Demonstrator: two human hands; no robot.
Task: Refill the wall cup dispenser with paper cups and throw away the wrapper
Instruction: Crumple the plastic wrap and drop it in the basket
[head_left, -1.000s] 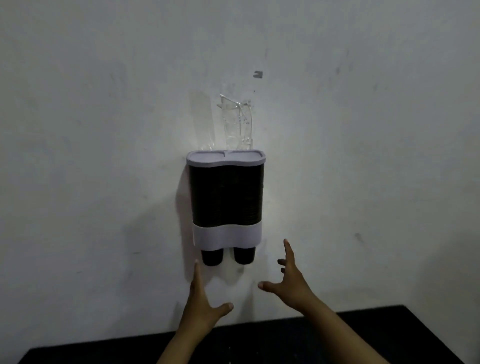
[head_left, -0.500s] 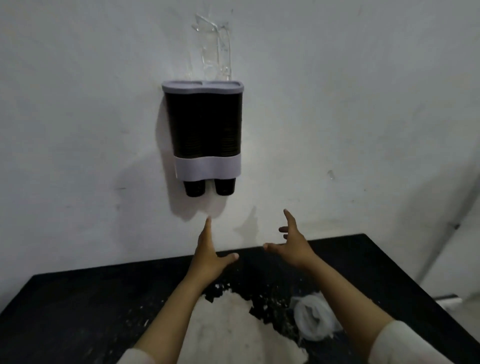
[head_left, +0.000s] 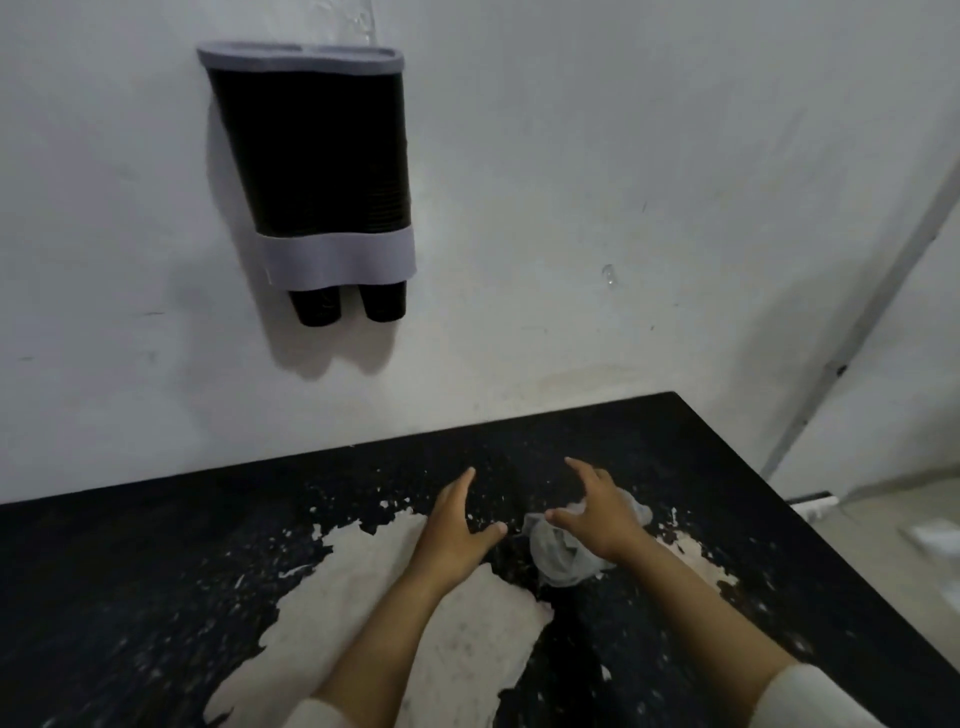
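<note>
The wall cup dispenser (head_left: 311, 171) hangs on the white wall at the upper left, with a grey lid and grey lower band. Its two tubes are dark with stacked black paper cups, and two cup bottoms (head_left: 347, 307) stick out below. A crumpled clear plastic wrapper (head_left: 558, 553) lies on the black table. My right hand (head_left: 597, 514) hovers over the wrapper with fingers spread, partly covering it; whether it touches is unclear. My left hand (head_left: 457, 525) is open just left of the wrapper, above the table.
The black table (head_left: 130, 571) has large patches of peeled, pale surface (head_left: 395, 613) under my arms. Its right edge drops off to a pale floor (head_left: 893, 525). A grey pipe (head_left: 857, 332) runs down the wall at the right.
Both hands have come down from below the dispenser to the table. The view has tilted down, and my right hand now sits over the wrapper.
</note>
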